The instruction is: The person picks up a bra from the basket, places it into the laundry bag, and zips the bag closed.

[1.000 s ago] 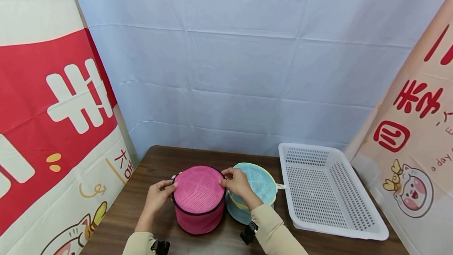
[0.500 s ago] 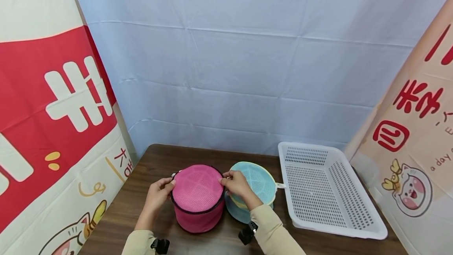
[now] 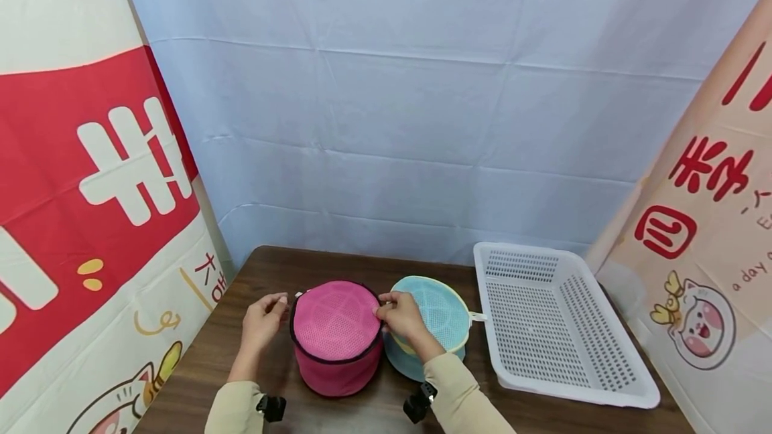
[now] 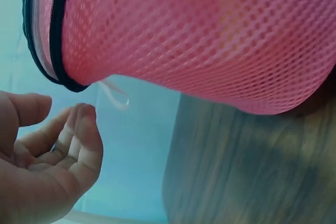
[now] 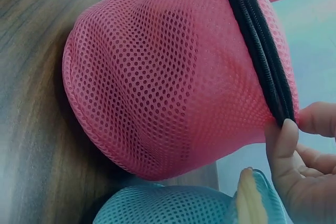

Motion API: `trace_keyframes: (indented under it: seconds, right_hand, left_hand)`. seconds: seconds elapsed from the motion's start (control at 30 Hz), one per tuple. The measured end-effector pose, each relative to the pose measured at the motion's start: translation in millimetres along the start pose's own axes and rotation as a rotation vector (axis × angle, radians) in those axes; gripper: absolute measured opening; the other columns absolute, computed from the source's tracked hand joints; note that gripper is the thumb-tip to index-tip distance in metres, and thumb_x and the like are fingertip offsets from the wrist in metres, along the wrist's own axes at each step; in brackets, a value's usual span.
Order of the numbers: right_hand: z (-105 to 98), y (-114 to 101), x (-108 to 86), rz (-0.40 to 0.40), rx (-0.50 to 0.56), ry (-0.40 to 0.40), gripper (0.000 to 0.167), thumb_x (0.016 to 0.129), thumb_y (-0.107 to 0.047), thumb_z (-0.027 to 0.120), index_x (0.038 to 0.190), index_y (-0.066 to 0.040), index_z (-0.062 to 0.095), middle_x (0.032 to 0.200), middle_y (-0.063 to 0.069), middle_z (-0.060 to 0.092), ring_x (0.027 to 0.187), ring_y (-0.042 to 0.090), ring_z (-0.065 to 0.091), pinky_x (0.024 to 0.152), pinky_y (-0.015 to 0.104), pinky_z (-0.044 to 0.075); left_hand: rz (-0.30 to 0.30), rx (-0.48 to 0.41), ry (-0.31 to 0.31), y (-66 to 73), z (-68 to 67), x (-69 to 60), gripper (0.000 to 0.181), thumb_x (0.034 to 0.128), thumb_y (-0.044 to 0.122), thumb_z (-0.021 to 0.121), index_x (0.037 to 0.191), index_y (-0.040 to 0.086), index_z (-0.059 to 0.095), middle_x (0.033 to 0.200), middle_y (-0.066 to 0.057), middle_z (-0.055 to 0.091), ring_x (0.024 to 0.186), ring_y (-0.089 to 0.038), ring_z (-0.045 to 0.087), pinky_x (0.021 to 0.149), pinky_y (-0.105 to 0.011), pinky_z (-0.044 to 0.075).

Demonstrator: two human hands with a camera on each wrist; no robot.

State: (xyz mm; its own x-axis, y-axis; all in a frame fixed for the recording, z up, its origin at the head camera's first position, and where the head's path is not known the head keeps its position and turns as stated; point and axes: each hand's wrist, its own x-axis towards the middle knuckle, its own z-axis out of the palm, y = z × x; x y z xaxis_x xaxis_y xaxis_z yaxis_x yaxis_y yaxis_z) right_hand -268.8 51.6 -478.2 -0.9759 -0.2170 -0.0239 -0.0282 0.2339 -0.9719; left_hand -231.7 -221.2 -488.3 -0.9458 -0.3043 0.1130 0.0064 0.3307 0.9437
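Note:
A round pink mesh laundry bag (image 3: 338,327) with black zipper trim stands upright on the table. My right hand (image 3: 403,317) pinches its trimmed rim between thumb and fingers on the right side, plain in the right wrist view too. To the left of the bag, my left hand (image 3: 263,321) is apart from it, fingers loosely bent. In the left wrist view that hand (image 4: 58,156) has nothing between thumb and fingers, just below the black trim. Partly behind my right hand is a light blue mesh bag (image 3: 443,310) with yellow trim.
A white perforated plastic basket (image 3: 503,353) stands at the right of the brown wooden table (image 3: 271,273), beside the blue bag's white tag (image 3: 478,317). A pale blue cloth (image 3: 386,119) hangs behind the table, with printed cloths at both sides.
My left hand has let go of the pink bag's rim and moved a little left. My right hand keeps its pinch on the rim, and the bag stays in place.

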Motion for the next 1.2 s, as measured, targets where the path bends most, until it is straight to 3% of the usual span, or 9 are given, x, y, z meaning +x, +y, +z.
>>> trace_keyframes:
  seconds: [0.2,0.3,0.4,0.53,0.67,0.83,0.97,1.03,1.2]
  right_hand:
    - [0,3,0.8,0.011,0.027,0.018,0.037,0.079,0.001,0.064,0.113,0.012,0.056,0.071,0.006,0.060,0.046,0.010,0.048,0.043,0.023,0.043]
    - [0,4,0.6,0.016,0.033,0.011,0.037,0.079,0.001,0.064,0.113,0.012,0.055,0.070,0.005,0.059,0.046,0.010,0.047,0.043,0.022,0.042]
    - [0,4,-0.2,0.020,0.035,-0.001,0.038,0.079,0.002,0.063,0.114,0.013,0.054,0.070,0.005,0.059,0.046,0.011,0.047,0.043,0.022,0.042]
    - [0,3,-0.7,0.021,0.031,-0.009,0.039,0.078,0.003,0.061,0.115,0.014,0.053,0.071,0.006,0.060,0.048,0.011,0.049,0.045,0.025,0.045]
    - [0,3,-0.4,0.022,0.034,-0.015,0.040,0.078,0.005,0.060,0.116,0.015,0.052,0.073,0.006,0.061,0.049,0.011,0.051,0.047,0.028,0.048]
    - [3,1,0.4,0.031,0.051,-0.016,0.039,0.078,0.005,0.059,0.115,0.015,0.051,0.073,0.007,0.061,0.048,0.010,0.050,0.047,0.028,0.048]
    - [3,-2,-0.1,0.028,0.040,-0.014,0.039,0.078,0.005,0.059,0.115,0.015,0.052,0.074,0.007,0.061,0.050,0.010,0.051,0.048,0.029,0.049]
    - [2,-5,-1.4,0.008,-0.021,-0.010,0.039,0.078,0.003,0.060,0.115,0.013,0.053,0.075,0.006,0.061,0.051,0.012,0.052,0.048,0.029,0.048]
    - [-6,-14,-2.1,-0.149,-0.320,0.027,0.035,0.080,-0.004,0.063,0.113,0.008,0.058,0.078,0.005,0.061,0.064,0.017,0.059,0.056,0.030,0.047]
  left_hand:
    - [0.142,0.173,-0.083,-1.0,-2.3,14.5,0.024,0.0919,0.001,0.053,0.113,-0.003,0.062,0.095,-0.015,0.064,0.084,-0.026,0.060,0.068,-0.033,0.048]
    - [0.203,0.186,-0.154,-4.3,-0.4,21.2,0.029,0.0905,-0.005,0.051,0.118,-0.001,0.060,0.110,-0.018,0.061,0.101,-0.031,0.056,0.081,-0.040,0.046]
    - [0.213,0.158,-0.218,-8.4,2.3,26.5,0.033,0.0910,-0.007,0.049,0.122,-0.001,0.057,0.115,-0.021,0.059,0.107,-0.033,0.054,0.085,-0.044,0.044]
    - [0.182,0.110,-0.269,-10.9,5.1,28.6,0.031,0.0933,-0.005,0.046,0.122,-0.001,0.058,0.116,-0.019,0.058,0.109,-0.031,0.053,0.085,-0.041,0.044]
    - [0.098,0.017,-0.285,-10.6,6.8,25.9,0.029,0.0976,0.004,0.043,0.121,-0.003,0.058,0.113,-0.019,0.059,0.095,-0.026,0.058,0.075,-0.036,0.048]
    - [-0.014,-0.113,-0.251,-11.4,6.4,21.8,0.039,0.1010,0.024,0.040,0.119,-0.005,0.058,0.096,-0.015,0.063,0.073,-0.018,0.060,0.061,-0.033,0.049]
    - [-0.001,-0.101,-0.219,-8.8,5.2,18.0,0.039,0.0973,0.028,0.049,0.114,-0.005,0.061,0.097,-0.013,0.064,0.078,-0.017,0.059,0.063,-0.029,0.048]
    - [0.017,-0.086,-0.214,-9.4,5.4,17.4,0.034,0.0950,0.023,0.055,0.113,-0.005,0.062,0.098,-0.014,0.063,0.080,-0.017,0.057,0.064,-0.028,0.048]
    - [0.048,-0.054,-0.191,-13.8,7.7,18.3,0.028,0.0936,0.015,0.057,0.112,-0.005,0.062,0.099,-0.015,0.063,0.083,-0.018,0.057,0.065,-0.027,0.048]
